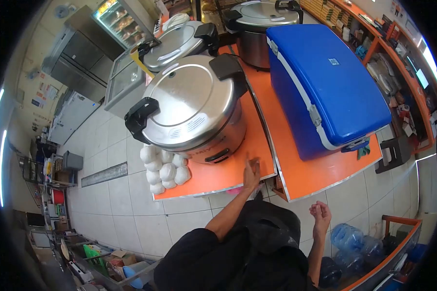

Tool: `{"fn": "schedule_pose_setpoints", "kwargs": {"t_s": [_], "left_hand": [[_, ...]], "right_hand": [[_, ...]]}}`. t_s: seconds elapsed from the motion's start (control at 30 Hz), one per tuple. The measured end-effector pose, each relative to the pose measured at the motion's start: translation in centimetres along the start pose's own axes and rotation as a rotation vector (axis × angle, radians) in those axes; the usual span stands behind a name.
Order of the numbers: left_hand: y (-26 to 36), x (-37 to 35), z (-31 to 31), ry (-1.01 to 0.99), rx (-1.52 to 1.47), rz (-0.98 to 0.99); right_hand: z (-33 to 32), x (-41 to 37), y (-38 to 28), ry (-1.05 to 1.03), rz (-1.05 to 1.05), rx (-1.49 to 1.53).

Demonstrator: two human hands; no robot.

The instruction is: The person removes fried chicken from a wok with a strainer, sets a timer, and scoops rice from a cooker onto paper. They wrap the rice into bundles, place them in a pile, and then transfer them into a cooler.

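Note:
My left hand (pixel 251 173) is at the front edge of the orange table (pixel 204 183), its fingers stretched out over the tabletop and nothing in them. Just beyond it stands a large steel rice cooker (pixel 194 106) with black handles and its lid closed. White round dough balls (pixel 167 172) are grouped at the table's left corner, beside the cooker. My right hand (pixel 320 218) hangs in the air in front of the second orange tabletop (pixel 320 177). Its fingers are curled in, and no object shows in them.
A blue cool box (pixel 325 87) with a white handle fills much of the right tabletop. Two more steel cookers (pixel 175 46) (pixel 264 19) stand behind. Water bottles (pixel 349 237) sit low at right. Orange shelves (pixel 398 72) line the right wall; fridges (pixel 80 63) stand back left.

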State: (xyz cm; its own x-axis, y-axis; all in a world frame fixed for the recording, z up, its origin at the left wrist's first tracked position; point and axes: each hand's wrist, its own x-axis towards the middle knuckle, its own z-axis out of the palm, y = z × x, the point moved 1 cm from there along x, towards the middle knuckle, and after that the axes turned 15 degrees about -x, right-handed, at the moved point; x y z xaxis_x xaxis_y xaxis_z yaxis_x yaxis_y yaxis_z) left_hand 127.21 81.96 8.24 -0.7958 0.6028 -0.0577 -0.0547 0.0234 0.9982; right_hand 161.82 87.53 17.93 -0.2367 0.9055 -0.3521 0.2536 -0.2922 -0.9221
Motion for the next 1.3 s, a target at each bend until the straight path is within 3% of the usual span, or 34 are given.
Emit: {"fn": "schedule_pose_setpoints", "kwargs": {"t_s": [0.2,0.3,0.43,0.47,0.53,0.6,0.67,0.73,0.8,0.9,0.97,1.03,1.13,1.17,1.23,1.3], "left_hand": [[2.9,0.5,6.8,0.062,-0.083,0.242],[3.7,1.1,8.2,0.150,-0.194,0.166],[14.5,1.1,13.2,0.208,-0.318,0.271],[17.1,1.0,14.3,0.135,-0.272,0.335],[22.4,1.0,17.0,0.014,-0.165,0.435],[26.6,0.8,19.7,-0.077,-0.035,0.487],[26.0,0.0,21.9,-0.088,-0.071,0.405],[25.5,-0.2,23.9,-0.095,-0.105,0.336],[25.9,-0.2,24.5,-0.093,-0.113,0.318],[26.3,-0.2,25.1,-0.167,-0.193,0.364],[26.0,0.1,25.2,-0.216,-0.259,0.362],[25.7,-0.2,25.2,-0.193,-0.179,0.376],[27.8,-1.0,24.4,-0.088,0.237,0.539],[28.1,-1.6,24.4,-0.025,0.408,0.603],[27.5,-1.5,24.4,-0.059,0.373,0.589],[27.7,-1.6,24.4,-0.072,0.349,0.571]], "right_hand": [[-8.5,10.1,-6.7,-0.108,-0.349,0.110],[-11.7,14.8,-13.1,-0.036,-0.439,0.021],[-14.7,20.5,-21.2,0.146,-0.694,-0.067],[-15.3,21.8,-22.6,0.180,-0.722,-0.079],[-16.4,24.3,-24.5,0.218,-0.824,-0.404],[-15.4,26.2,-26.4,0.160,-1.041,-0.576],[-15.9,27.4,-27.6,-0.089,-0.796,-0.460],[-16.3,28.6,-29.1,-0.209,-0.745,-0.455],[-16.8,28.7,-29.9,-0.207,-0.861,-0.567],[-16.4,28.1,-30.8,-0.191,-0.896,-0.500],[-13.8,25.4,-32.3,-0.459,-0.818,-0.097],[-12.2,21.6,-35.3,-0.506,-0.746,-0.146],[-12.3,25.6,-37.2,0.014,-0.924,-0.193],[-13.5,27.0,-37.5,0.068,-0.944,-0.310],[-14.5,30.2,-35.4,0.030,-0.788,-0.527],[-14.3,31.8,-32.1,-0.111,-0.755,-0.281]]}}
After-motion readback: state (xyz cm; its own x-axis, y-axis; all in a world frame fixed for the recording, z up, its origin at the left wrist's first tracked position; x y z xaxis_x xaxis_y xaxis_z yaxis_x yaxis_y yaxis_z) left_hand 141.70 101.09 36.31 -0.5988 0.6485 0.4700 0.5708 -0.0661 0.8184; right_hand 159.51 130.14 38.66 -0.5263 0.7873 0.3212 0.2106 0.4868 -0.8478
